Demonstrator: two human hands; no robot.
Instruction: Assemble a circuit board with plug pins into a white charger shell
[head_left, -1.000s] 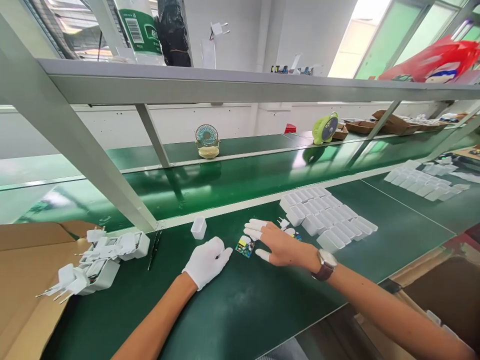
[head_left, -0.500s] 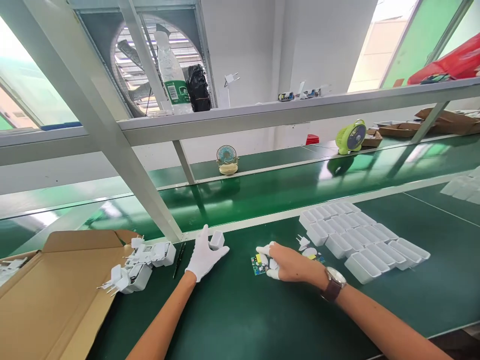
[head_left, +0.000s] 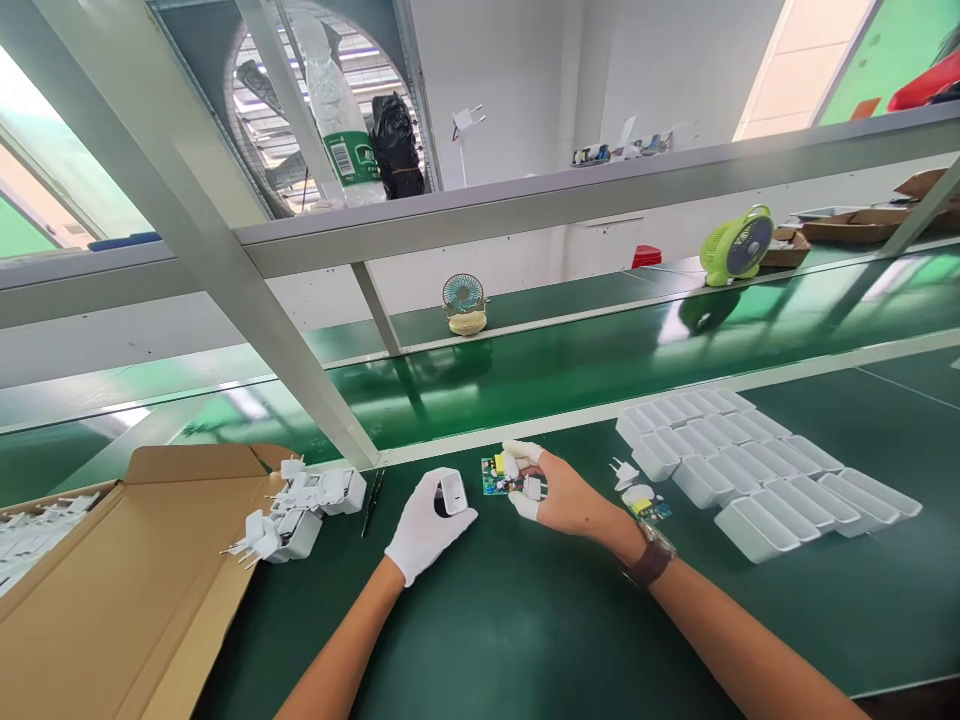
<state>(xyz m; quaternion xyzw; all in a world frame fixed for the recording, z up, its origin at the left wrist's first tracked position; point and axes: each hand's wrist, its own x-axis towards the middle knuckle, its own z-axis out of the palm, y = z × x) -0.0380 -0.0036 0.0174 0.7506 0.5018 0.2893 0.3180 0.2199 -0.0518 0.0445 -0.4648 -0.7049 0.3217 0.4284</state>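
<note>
Across the green bench (head_left: 525, 620), the rows of open white shells (head_left: 742, 470) sit off to my right, well apart from where I'm working. My left hand (head_left: 421, 530), which was spread open beside the single casing (head_left: 454, 492) half a second ago, now has thumb and fingers closed around its sides. My right hand (head_left: 571, 495) has brought the circuit board (head_left: 492, 480) nearer to it, pinched at its right end between thumb and fingertips; I can't tell whether it's fully clear of the bench. So I judge both parts are now in hand together. The casing sits tilted within my left grip, and the board juts from my right fingertips toward it, just beside but apart. A small white piece (head_left: 533, 488) shows inside my right hand's curl.
</note>
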